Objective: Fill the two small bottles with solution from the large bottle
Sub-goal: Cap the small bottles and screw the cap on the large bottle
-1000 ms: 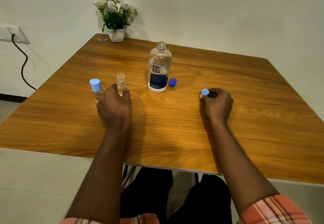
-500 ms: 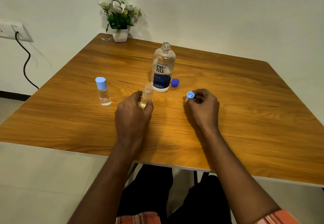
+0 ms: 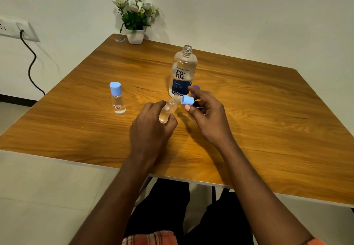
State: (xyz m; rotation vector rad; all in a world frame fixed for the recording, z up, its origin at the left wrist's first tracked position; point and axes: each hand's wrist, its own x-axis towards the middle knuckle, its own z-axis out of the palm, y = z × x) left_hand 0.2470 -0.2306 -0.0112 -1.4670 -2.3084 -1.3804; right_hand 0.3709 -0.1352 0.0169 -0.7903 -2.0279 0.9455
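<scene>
Frame centre: my left grip (image 3: pixel 151 128) clasps the tilted, uncapped small clear bottle (image 3: pixel 168 108) — my right grip (image 3: pixel 206 114) pinches a light-blue plastic cap (image 3: pixel 187 100) beside its mouth.

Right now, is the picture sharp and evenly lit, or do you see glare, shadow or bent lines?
Head view: sharp at the small bottle; soft shadow on the table under the right hand; warm sheen on the wood near the front edge; the wide lens slants the wall socket.
</scene>
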